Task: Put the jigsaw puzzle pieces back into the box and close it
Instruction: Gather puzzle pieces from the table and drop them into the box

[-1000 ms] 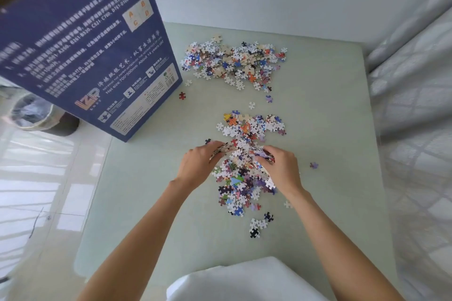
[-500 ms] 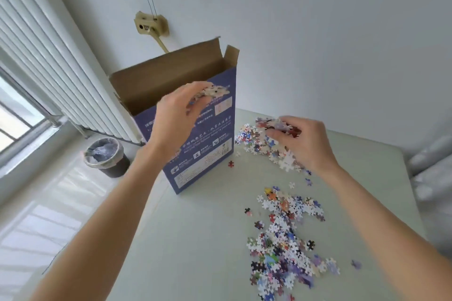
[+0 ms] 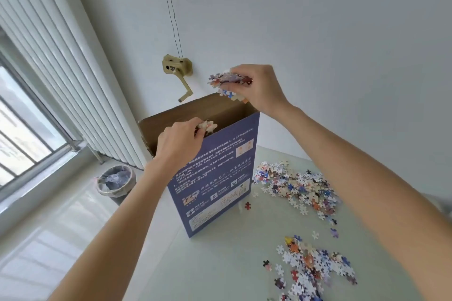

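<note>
A tall blue puzzle box (image 3: 215,178) stands upright on the pale green table (image 3: 220,264), its brown top open. My left hand (image 3: 178,142) holds a small clump of puzzle pieces (image 3: 207,126) right at the box's opening. My right hand (image 3: 254,88) grips a bigger handful of pieces (image 3: 226,82) just above the box's right top corner, some of them hanging down toward it. One loose pile of pieces (image 3: 296,187) lies to the right of the box. A second pile (image 3: 315,269) lies nearer me.
A bin with a plastic liner (image 3: 116,182) stands on the floor left of the table. A white radiator (image 3: 56,76) and a window run along the left wall. A brass crank (image 3: 177,73) with cords is mounted on the wall behind the box.
Both hands rose from the near pile with pieces. The left hand reached the box's opening, and the right hand went from above the far pile up over the box's top corner.
</note>
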